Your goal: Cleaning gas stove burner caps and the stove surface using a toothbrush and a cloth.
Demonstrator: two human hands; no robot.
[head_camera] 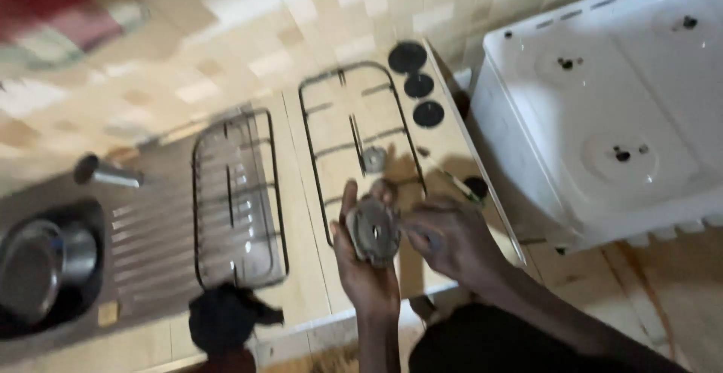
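Left hand (367,267) cups a round grey burner head (373,230) at lower centre; right hand (449,239) pinches its edge — seemingly cleaning or inspecting it. Behind lie two wire pan grates (360,136), black burner caps (418,85); white stove (602,109) upper right.

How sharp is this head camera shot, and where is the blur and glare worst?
Head view: motion blur smears everything, worst on the wall tiles at upper left; the white stove top is overexposed and glares; the left hand and right hand, on a round metal burner part, sit in dim shadow; the wire grates stay readable.
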